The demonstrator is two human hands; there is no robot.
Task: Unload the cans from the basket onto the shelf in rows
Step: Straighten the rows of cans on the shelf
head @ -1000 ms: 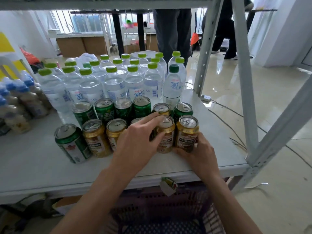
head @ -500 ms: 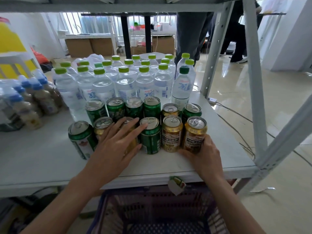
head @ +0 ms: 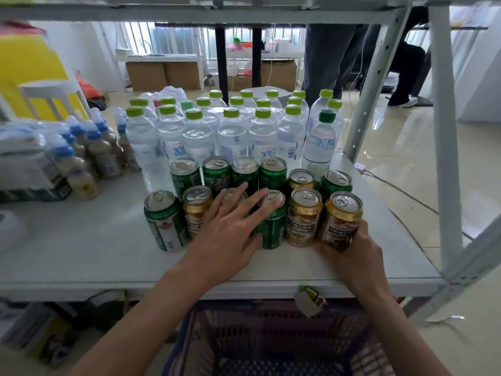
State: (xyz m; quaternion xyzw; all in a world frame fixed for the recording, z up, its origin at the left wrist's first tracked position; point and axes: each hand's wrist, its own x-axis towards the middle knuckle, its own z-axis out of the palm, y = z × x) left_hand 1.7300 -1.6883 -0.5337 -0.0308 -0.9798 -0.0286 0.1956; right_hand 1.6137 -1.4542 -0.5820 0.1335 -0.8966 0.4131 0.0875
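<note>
Two rows of cans stand on the shelf in front of the water bottles; basket below the front edge, with no cans visible in the part shown.

Left hand laid flat across the front row, fingers spread and straight, clamped on nothing, tips resting on the lid of the green can and on a partly hidden can beside it. Right hand cupped round the base of the gold end can, fingers wrapped behind it, gripping lightly by the look of it.

Likely squaring up the front row. Risks from here: pushing high on the lids could tip a can into the back row and topple its neighbours; the leaning green can at far left, standing a little apart, could fall under a sideways shove; the gold end can sits near the front edge, so a backward tug could send it off toward the basket.
</note>
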